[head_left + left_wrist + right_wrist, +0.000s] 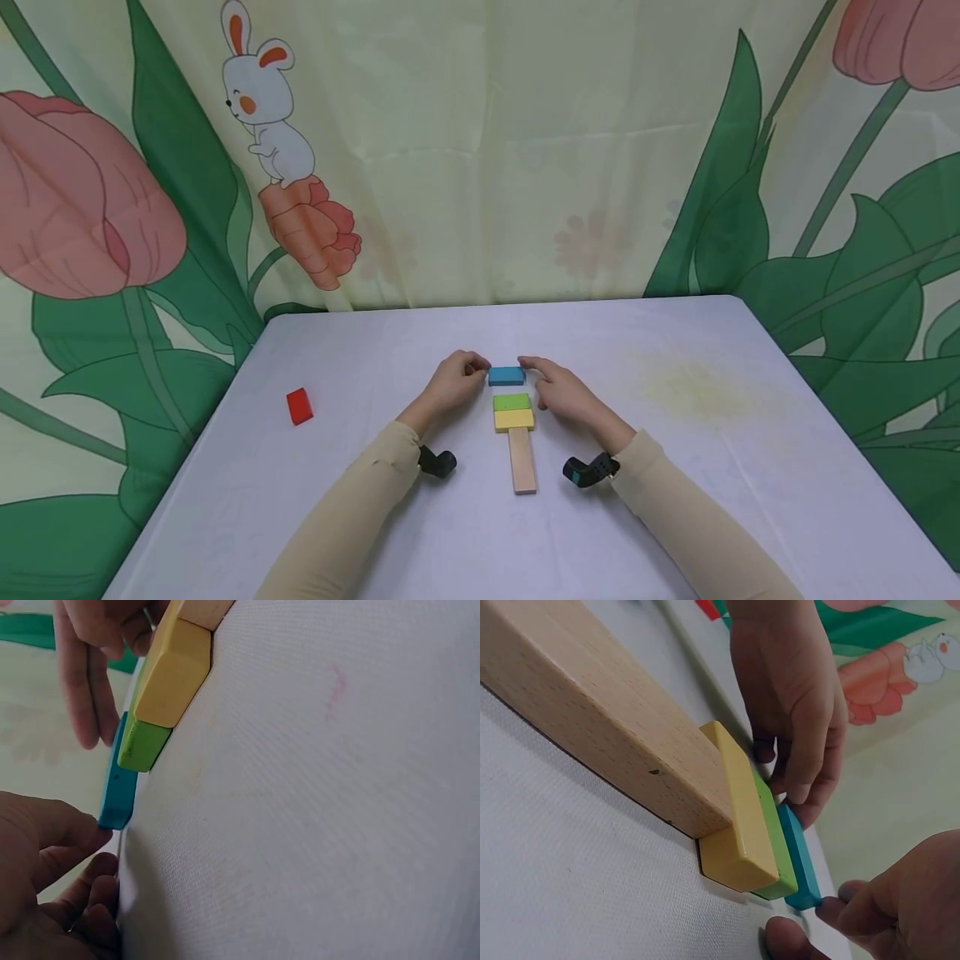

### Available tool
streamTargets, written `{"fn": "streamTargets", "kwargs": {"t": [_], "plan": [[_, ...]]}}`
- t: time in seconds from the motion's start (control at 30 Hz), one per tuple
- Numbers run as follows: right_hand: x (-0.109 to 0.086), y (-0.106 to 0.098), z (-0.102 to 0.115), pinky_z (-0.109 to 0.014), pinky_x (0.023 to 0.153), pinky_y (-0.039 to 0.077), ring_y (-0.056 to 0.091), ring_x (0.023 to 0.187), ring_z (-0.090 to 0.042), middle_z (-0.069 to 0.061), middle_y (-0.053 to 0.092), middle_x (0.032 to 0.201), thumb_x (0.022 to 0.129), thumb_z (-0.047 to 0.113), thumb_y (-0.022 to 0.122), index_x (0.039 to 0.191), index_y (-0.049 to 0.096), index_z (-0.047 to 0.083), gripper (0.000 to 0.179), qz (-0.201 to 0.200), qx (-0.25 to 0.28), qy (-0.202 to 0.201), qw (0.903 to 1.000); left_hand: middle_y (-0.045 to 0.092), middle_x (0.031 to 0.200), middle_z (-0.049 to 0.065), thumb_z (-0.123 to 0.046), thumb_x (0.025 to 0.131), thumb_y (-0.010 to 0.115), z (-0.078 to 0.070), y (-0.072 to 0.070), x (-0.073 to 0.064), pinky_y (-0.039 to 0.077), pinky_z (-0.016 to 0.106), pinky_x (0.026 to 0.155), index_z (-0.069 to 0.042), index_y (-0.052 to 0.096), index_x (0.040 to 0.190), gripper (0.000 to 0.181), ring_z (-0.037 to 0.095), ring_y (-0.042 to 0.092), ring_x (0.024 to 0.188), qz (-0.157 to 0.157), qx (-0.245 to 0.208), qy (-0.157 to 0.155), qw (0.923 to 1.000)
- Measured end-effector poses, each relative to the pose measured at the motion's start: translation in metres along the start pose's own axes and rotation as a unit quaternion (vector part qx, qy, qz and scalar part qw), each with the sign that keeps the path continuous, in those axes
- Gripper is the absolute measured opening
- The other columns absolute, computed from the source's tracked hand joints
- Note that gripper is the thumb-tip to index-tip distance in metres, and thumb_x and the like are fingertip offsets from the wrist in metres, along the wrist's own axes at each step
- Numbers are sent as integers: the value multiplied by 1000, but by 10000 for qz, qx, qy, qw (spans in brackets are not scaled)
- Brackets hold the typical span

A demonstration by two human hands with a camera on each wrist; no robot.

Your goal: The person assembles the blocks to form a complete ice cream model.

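Observation:
A blue block (pixel 506 377) lies crosswise on the table between both hands. My left hand (pixel 455 383) touches its left end with the fingertips. At the opposite end, the right hand (pixel 564 390) has its index fingertip against the block, the other fingers bent below. Just nearer to me, past a small gap, sits a green block (pixel 512 402). Directly against it is a yellow block (pixel 514 420). A long plain wooden block (pixel 522 462) extends from the yellow one towards me, and the right wrist view shows its end meeting the yellow block (pixel 739 817).
A red block (pixel 300 407) lies apart on the left of the white-covered table (pixel 225 517). Behind the table hangs a curtain (pixel 480 167) printed with tulips and a rabbit. Dark wrist cameras protrude inward at both sleeves.

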State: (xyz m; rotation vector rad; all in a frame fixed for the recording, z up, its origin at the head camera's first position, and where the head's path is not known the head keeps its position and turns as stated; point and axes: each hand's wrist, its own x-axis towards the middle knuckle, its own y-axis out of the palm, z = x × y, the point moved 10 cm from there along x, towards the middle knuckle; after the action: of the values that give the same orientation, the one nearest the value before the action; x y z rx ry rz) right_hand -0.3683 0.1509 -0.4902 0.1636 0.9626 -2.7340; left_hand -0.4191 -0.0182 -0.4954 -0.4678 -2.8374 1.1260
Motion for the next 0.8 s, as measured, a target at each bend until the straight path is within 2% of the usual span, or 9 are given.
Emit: {"fn": "streamTargets", "kwargs": {"t": [0.17,0.3,0.4,0.5,0.8], "plan": [[-3,-1,2,-41,92,46,56,109,-24,-10,46,160,105,10,38,156,45,12,52,-24,-6,-73,10000,61,111,7,-15,97,67,-1,0,-1,50,36,85,-11,75,110,16,22,55,98,43,72,103,9999],[-5,-1,3,-39,89,47,58,100,-21,-11,49,158,105,10,39,155,46,12,51,-8,-29,-70,10000,61,113,7,-13,95,69,-2,0,-2,49,38,88,-13,77,101,10,22,55,101,33,125,189,9997],[-7,-1,3,-38,86,47,59,87,-20,-11,50,157,105,10,39,155,45,12,50,14,-14,-36,10000,61,114,7,-12,95,70,-3,0,-2,49,41,92,-14,78,99,9,23,56,103,20,124,243,9996],[-8,-1,3,-36,82,47,59,81,-18,-12,51,155,106,10,39,155,45,11,50,36,-1,-42,10000,62,114,7,-12,95,70,-3,0,-2,50,42,94,-14,78,99,9,23,57,104,11,134,268,9995],[-8,0,4,-32,75,47,60,83,-17,-12,55,150,105,11,46,156,44,13,51,-11,-145,-59,9999,62,114,7,-10,93,71,-5,1,-4,49,44,97,-14,79,97,10,24,57,106,1,155,345,9993]]}}
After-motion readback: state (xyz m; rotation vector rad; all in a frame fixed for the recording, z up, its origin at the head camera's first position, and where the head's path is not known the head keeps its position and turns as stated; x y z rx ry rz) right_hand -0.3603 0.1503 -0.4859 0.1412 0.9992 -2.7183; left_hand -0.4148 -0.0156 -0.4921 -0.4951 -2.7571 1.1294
